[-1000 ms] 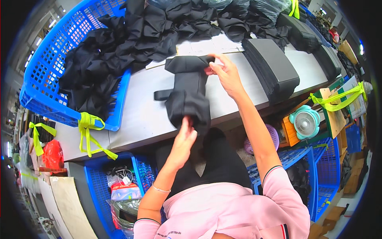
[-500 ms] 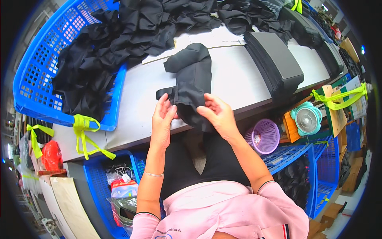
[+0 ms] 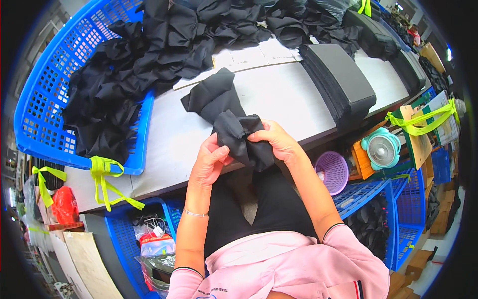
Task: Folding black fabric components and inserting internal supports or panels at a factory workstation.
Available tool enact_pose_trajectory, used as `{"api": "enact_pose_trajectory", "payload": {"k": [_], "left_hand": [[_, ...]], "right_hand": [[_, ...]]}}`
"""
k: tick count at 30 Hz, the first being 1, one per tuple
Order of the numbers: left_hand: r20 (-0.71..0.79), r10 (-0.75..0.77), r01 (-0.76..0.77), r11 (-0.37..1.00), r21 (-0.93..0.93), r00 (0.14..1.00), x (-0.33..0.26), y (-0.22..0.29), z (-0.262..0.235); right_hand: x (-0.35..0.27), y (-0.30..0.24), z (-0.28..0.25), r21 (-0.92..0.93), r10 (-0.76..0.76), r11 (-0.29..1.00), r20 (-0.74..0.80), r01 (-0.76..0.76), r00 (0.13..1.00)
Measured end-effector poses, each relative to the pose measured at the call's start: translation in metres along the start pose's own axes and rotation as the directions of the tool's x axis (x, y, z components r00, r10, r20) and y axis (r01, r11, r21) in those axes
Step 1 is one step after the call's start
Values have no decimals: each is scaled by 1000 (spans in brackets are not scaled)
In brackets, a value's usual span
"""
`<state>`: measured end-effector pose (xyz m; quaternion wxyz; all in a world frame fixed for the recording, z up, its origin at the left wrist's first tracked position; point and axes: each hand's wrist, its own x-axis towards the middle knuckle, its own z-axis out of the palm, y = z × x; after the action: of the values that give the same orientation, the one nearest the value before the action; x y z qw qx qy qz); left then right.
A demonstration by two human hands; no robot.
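A black sewn fabric piece lies partly on the white table, its near end bunched up and lifted over the table's front edge. My left hand pinches the left side of that bunched end between thumb and fingers. On the other side, my right hand grips the same cloth, thumb pressed against a fold near its middle. The fingertips of both hands are partly hidden by the cloth. Beyond them lies a large heap of similar black fabric pieces.
A blue plastic basket with black pieces stands at the left, a yellow-green strap tied to it. Stacked flat dark pieces lie on the table at the right. Below are a purple basket, a small turquoise fan and blue crates.
The fabric piece has been turned and crumpled at its near end, its far end swinging left. Both hands have closed in on the cloth, the left moving right.
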<state>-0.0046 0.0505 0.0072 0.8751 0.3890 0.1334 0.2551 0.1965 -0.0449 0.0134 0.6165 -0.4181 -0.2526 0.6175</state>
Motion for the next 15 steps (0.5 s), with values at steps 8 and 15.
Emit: {"api": "enact_pose_trajectory", "payload": {"k": [8, 15], "left_hand": [[-169, 95, -101, 994, -29, 981, -2, 2, 6], [-352, 214, -168, 973, 156, 911, -5, -15, 15]], "right_hand": [[2, -2, -17, 493, 143, 848, 146, -197, 979], [0, 7, 4, 94, -13, 996, 140, -1, 990]]}}
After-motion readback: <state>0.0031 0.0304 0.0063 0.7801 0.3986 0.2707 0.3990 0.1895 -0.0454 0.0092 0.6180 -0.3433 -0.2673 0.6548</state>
